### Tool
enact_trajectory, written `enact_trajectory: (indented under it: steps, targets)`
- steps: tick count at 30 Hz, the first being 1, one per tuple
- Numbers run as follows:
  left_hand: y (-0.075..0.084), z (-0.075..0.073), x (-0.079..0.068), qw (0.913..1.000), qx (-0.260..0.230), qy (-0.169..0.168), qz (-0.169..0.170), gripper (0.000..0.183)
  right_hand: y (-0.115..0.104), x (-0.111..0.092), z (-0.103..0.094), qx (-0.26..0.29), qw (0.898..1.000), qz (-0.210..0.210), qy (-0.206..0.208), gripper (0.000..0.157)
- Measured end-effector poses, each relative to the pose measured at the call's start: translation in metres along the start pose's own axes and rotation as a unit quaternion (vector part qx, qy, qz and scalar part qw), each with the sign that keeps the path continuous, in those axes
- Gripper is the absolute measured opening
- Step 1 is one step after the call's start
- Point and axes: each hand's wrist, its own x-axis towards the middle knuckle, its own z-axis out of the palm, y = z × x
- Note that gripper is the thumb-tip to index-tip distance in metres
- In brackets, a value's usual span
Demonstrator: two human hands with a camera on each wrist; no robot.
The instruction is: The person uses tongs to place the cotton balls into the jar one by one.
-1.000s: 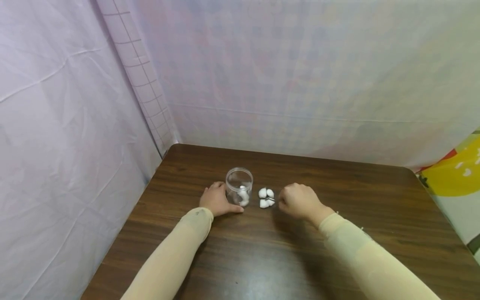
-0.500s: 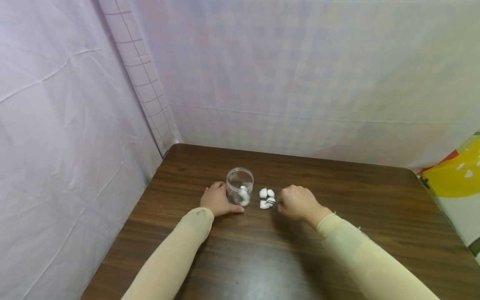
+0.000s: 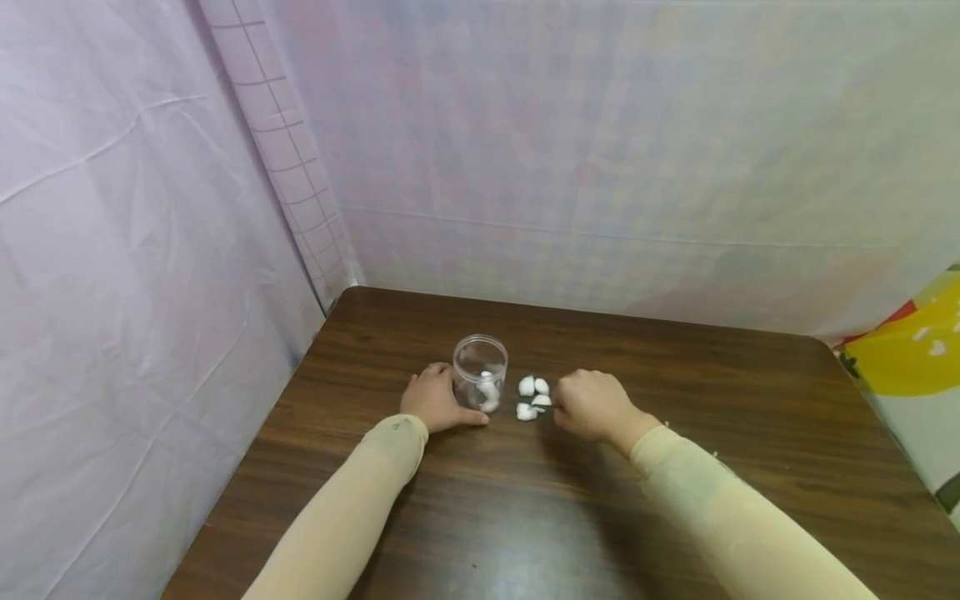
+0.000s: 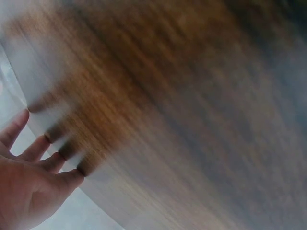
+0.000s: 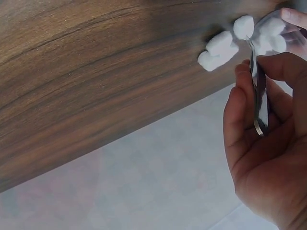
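Observation:
In the head view my left hand [image 3: 437, 400] holds a clear plastic jar [image 3: 467, 387] from its left side, thumb along the front. White cotton balls [image 3: 489, 393] lie inside the jar. The left wrist view shows the spread fingers [image 4: 36, 148] over the table, without the jar. My right hand [image 5: 273, 124] pinches metal tweezers [image 5: 261, 103] between thumb and fingers. Their tips touch a cotton ball [image 5: 243, 27]; whether they grip it I cannot tell. Several cotton balls [image 3: 527, 386] lie in a small cluster between the jar and the right hand.
The dark wood-grain table [image 3: 480, 508] has rounded back corners. A pale checked cloth [image 3: 600, 167] hangs behind it, and a white sheet [image 3: 135, 292] hangs on the left. Something yellow [image 3: 911, 354] shows beyond the right edge.
The front cotton balls have shifted slightly apart, one of them a little to the left. The tweezers' tips have moved among them; the left hand and jar have stayed put.

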Motion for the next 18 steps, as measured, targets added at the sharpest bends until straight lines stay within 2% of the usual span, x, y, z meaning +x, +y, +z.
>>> enact_trajectory:
  steps: [18]
  targets:
    - [0.0009, -0.0017, -0.0014, 1.0, -0.003, -0.005, 0.0, 0.108, 0.0077, -0.0052, -0.0078, -0.009, 1.0, 0.009, 0.013, 0.032]
